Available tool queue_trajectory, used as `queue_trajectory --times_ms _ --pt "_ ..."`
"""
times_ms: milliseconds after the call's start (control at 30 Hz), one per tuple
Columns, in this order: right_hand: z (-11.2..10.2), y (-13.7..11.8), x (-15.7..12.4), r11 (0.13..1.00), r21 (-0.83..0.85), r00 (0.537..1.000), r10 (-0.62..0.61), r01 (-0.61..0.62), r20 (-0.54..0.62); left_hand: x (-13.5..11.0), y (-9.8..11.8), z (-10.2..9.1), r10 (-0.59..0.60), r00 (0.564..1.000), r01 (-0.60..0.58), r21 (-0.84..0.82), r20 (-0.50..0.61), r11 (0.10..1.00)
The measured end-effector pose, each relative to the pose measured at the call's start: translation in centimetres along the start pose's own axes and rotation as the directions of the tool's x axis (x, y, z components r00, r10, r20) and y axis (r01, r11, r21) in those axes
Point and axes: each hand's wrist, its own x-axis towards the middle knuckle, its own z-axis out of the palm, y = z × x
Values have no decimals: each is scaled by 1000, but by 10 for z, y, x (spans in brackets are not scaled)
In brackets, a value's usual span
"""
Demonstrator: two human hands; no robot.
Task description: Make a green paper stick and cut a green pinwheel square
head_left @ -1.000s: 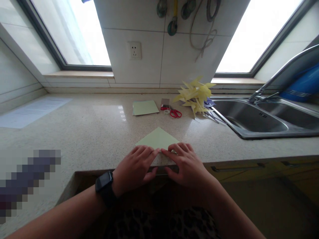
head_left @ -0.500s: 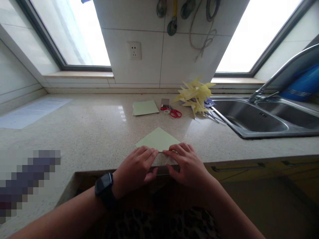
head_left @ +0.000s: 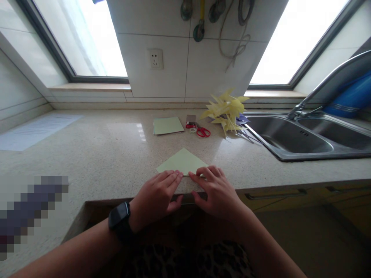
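A pale green paper [head_left: 182, 161], folded into a triangle with its point away from me, lies near the front edge of the speckled counter [head_left: 101, 154]. My left hand [head_left: 158, 195], with a black watch on the wrist, lies flat with its fingers stretched out on the paper's near edge. My right hand [head_left: 216, 189] lies flat beside it, fingers also on that edge. The fingertips of both hands nearly meet at the middle of the fold.
Farther back lie a stack of green paper [head_left: 168, 125], red scissors [head_left: 203, 132], a small tape roll [head_left: 193, 130] and a heap of yellow folded paper pieces [head_left: 227, 110]. A steel sink [head_left: 290, 137] with a tap [head_left: 315, 90] is at the right. A white sheet [head_left: 34, 129] lies far left.
Hardly anything differs: both hands stay pressed on the paper's near edge, with the fingertips shifting only slightly.
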Motion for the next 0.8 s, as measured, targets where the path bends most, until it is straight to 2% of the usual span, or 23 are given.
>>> queue_trajectory --times_ms 233,467,800 --pt "0 1 1 1000 -6 1000 6 -6 13 -3 5 6 17 1000 -14 93 -24 996" --pt "1 -1 0 1000 20 1000 6 -6 -20 1 9 -2 -44 999 43 60 6 997" --pt "0 0 1 999 34 1000 1 0 -11 1 8 6 0 1000 1 92 -17 996"
